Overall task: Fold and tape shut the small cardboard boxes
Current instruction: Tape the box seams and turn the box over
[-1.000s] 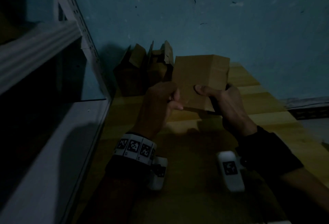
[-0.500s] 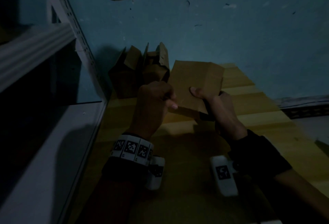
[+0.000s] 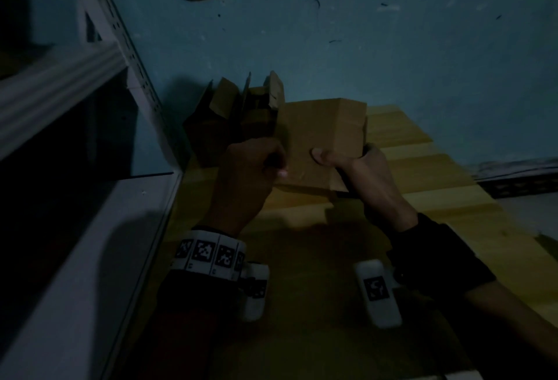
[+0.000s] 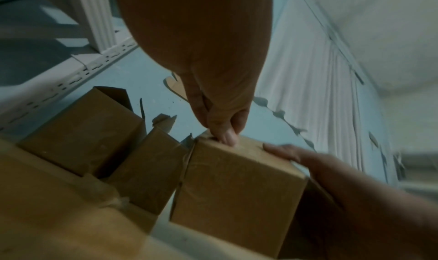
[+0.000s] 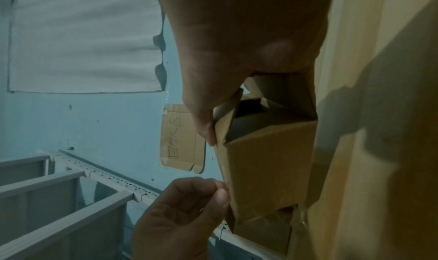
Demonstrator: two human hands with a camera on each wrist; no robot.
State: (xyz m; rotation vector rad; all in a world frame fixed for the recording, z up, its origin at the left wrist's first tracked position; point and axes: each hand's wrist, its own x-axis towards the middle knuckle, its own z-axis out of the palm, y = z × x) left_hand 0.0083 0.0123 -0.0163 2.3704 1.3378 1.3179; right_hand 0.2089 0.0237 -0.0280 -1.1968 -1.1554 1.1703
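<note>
Both grips on plain brown cardboard box [image 3: 320,135]: right hand [image 3: 371,177] clasping open end, left hand [image 3: 247,174] pinching edge.

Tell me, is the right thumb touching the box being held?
Touching. The head view shows the right hand with its thumb pressed flat on the box.

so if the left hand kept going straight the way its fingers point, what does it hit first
Most likely the held cardboard box: the left hand already pinches at its near edge. Beyond that stand the open boxes by the wall, though depth is unclear.
</note>
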